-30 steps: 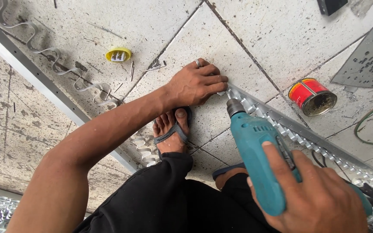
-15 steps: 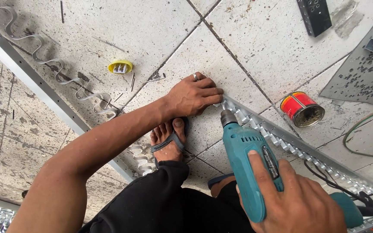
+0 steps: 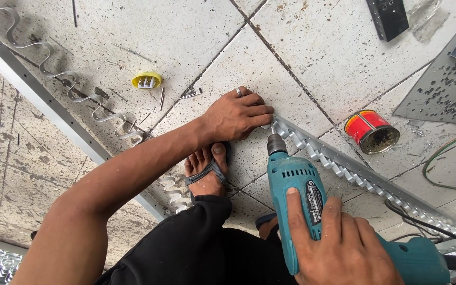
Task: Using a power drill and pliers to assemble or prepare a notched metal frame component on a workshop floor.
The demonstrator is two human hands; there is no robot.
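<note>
My right hand (image 3: 344,245) grips a teal electric drill (image 3: 296,195) whose bit points at the end of a long grey metal strip (image 3: 354,169) with a wavy band along it, lying on the tiled floor. My left hand (image 3: 238,113), a ring on one finger, presses flat on the floor with its fingertips against that same end of the strip, just left of the drill tip. My foot in a grey sandal (image 3: 207,169) rests below the left hand.
A red tin can (image 3: 371,132) stands right of the strip. A yellow cap with screws (image 3: 146,80) and loose nails lie up left. Another metal bar with a wavy band (image 3: 54,100) runs diagonally at left. A perforated sheet (image 3: 444,89) and green cable (image 3: 444,158) sit at right.
The view has shifted so my hands sit slightly left and lower. The drill tip has come closer to the strip's end by my left fingertips. My left hand stays pressed there.
</note>
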